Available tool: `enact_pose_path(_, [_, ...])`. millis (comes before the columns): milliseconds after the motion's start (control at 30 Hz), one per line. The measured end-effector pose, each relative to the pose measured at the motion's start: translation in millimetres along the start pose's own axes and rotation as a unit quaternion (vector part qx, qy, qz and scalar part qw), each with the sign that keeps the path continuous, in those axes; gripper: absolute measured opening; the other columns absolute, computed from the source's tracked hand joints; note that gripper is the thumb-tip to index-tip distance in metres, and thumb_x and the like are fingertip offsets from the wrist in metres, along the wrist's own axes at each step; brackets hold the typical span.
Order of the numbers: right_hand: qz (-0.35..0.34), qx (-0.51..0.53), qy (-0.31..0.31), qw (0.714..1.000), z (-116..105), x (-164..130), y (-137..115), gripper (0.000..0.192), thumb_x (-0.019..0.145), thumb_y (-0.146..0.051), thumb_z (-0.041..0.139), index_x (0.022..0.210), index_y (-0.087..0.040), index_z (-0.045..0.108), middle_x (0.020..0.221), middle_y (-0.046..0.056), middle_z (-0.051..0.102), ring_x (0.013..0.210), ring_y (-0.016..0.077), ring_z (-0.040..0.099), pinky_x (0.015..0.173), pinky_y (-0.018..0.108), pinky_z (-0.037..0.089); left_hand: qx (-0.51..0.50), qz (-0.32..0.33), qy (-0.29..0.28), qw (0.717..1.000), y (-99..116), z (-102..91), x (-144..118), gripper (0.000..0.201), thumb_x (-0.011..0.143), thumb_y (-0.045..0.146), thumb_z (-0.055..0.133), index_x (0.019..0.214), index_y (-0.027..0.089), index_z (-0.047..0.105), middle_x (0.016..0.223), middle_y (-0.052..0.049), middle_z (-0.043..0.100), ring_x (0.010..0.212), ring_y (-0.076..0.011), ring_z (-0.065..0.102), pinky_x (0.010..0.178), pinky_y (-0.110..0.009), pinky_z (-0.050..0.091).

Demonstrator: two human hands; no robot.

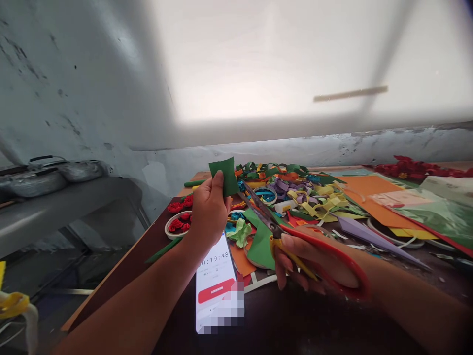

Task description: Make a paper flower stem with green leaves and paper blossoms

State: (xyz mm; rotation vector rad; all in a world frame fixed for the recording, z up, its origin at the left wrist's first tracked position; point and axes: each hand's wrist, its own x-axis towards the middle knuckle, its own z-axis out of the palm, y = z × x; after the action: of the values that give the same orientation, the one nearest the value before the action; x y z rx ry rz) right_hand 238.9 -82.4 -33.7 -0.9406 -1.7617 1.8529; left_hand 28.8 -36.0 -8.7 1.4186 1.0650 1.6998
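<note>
My left hand (212,207) pinches a small green piece of paper (226,172) between thumb and fingers, holding it up above the table. A pair of scissors (271,224) with red and yellow handles is in my right hand (295,256), its fingers around the handles. The blades are parted and point up and left, with their tips close to the lower right of the green paper. Under my hands lies a phone (216,276) showing a running timer. A larger green paper piece (262,241) rests on the table behind the scissors.
Paper chains (284,187) in several colours heap at the back. A white ring with red paper flowers (180,224) stands left. Orange paper sheets (369,192), a purple paper cone (377,236) and a clear plastic bag (436,202) lie right. Pots (37,182) sit on another table.
</note>
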Motion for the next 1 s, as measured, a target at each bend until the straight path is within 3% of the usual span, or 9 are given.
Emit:
enact_pose_path(167, [-0.016,0.107,-0.092,0.990,-5.0,1.0,10.3,0.060,0.093,-0.074,0.043,0.080,-0.016,0.055,0.082,0.009,0.071,0.054,0.0094,0.059,0.043,0.017,0.051,0.203,0.146,0.059,0.966,1.1,-5.1,-6.1,0.048,0.103,0.046,0.044,0.062,0.021,0.043,0.049,0.004,0.044,0.043,-0.0094,0.041,0.043,-0.024,0.031])
enact_pose_path(300, [-0.019,0.137,-0.110,0.984,-6.4,1.8,15.0,0.062,0.095,-0.072,0.040,0.082,-0.014,0.058,0.082,0.010,0.071,0.056,0.0093,0.062,0.046,0.017,0.056,0.278,0.198,0.086,0.936,2.0,-5.8,-8.4,0.047,0.103,0.044,0.042,0.062,0.022,0.043,0.050,0.003,0.045,0.046,-0.0110,0.043,0.047,-0.027,0.032])
enact_pose_path(800, [-0.050,0.147,-0.117,0.981,-10.6,5.2,16.9,0.067,0.093,-0.078,0.036,0.083,-0.015,0.057,0.086,0.011,0.072,0.054,0.0102,0.061,0.043,0.017,0.053,0.292,0.252,0.043,0.922,3.2,-1.7,-11.5,0.045,0.102,0.035,0.045,0.060,0.022,0.039,0.049,0.005,0.043,0.044,-0.0100,0.040,0.047,-0.027,0.031])
enact_pose_path(1000, [-0.071,0.134,-0.104,0.983,-11.0,4.9,11.0,0.068,0.092,-0.078,0.036,0.081,-0.015,0.057,0.083,0.009,0.069,0.053,0.0087,0.056,0.040,0.015,0.049,0.245,0.236,0.011,0.940,3.5,-0.2,-15.2,0.046,0.103,0.036,0.045,0.060,0.022,0.041,0.047,0.005,0.044,0.042,-0.0094,0.040,0.044,-0.025,0.032])
